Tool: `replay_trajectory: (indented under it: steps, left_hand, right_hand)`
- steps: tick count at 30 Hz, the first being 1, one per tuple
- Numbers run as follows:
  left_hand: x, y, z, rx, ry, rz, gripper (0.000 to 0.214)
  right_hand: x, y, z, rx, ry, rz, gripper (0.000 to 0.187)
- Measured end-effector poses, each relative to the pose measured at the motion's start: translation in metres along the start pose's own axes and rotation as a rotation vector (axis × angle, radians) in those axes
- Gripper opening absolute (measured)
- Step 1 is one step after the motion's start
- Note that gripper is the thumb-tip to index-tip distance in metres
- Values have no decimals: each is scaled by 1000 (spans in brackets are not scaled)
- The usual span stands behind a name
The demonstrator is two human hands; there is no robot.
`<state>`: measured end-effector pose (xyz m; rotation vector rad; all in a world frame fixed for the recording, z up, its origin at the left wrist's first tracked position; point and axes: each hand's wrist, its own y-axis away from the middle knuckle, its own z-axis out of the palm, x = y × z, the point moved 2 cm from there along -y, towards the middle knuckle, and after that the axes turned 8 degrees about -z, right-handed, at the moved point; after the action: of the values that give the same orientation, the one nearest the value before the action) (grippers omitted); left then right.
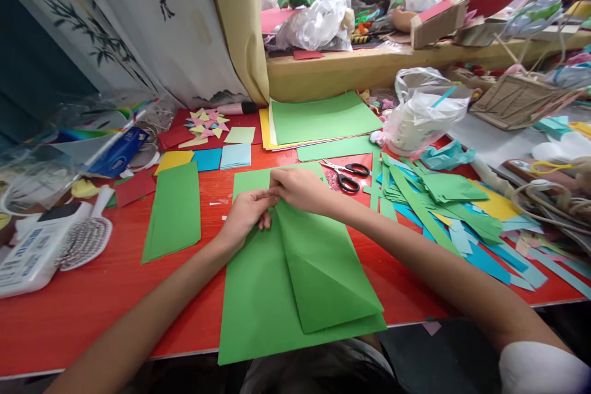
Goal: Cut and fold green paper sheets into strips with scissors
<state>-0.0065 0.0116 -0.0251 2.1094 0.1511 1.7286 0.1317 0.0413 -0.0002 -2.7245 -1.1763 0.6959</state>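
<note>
A large green paper sheet (268, 295) lies on the red table (92, 301) in front of me, with a flap folded diagonally over its right half. My left hand (247, 212) pinches the paper near the top of the fold, fingers closed on it. My right hand (298, 188) presses down on the same spot from above, fingers curled over the sheet's upper part. The two hands touch each other there.
Scissors (347, 175) lie just right of my hands. A pile of green and blue paper strips (443, 209) fills the right side. A second green sheet (174, 209) lies at left, beside a white device (37, 246) and a hairbrush (85, 240). Stacked coloured sheets (318, 120) sit behind.
</note>
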Motion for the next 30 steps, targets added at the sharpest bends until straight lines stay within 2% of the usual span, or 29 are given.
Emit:
replay_trajectory:
  steps: [8, 13, 18, 20, 23, 25, 27, 30]
  left_hand:
    - [1, 2, 3, 43, 39, 58, 26]
    - [-3, 2, 6, 24, 21, 47, 25]
    - [-5, 17, 23, -59, -27, -14, 25]
    - [-5, 22, 29, -90, -21, -35, 25]
    - [-4, 24, 31, -81, 2, -29, 26]
    - [-3, 21, 27, -54, 28, 1, 25]
    - [-3, 18, 23, -37, 46, 19, 25]
    - [-4, 17, 21, -39, 59, 24, 24]
  right_hand:
    - [0, -7, -10, 69, 25, 52, 12]
    - [15, -9, -17, 136, -29, 93, 12]
    - [45, -1, -48, 332, -117, 213, 14]
    - [53, 5, -59, 259, -262, 239, 21]
    - [49, 11, -61, -66, -458, 110, 33]
    - [42, 11, -54, -215, -442, 5, 33]
    - [35, 9, -46, -222, -373, -34, 30]
    - [30, 4, -39, -69, -332, 7, 28]
